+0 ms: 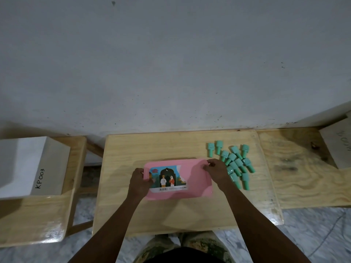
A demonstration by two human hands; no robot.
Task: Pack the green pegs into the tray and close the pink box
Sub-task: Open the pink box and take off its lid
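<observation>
While both hands grip it — pink box (193,179), picture-labelled lid.

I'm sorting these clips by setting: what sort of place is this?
Probably a plain indoor room set up as a makeshift workstation, not a factory. Low bare wooden tables stand against a scuffed grey wall on a marbled tile floor, and a white box hand-marked KP003 suggests labelled batches.

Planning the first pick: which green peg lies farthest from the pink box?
The peg at the cluster's far right corner, near the wall; all others lie closer to the pink box.
</observation>
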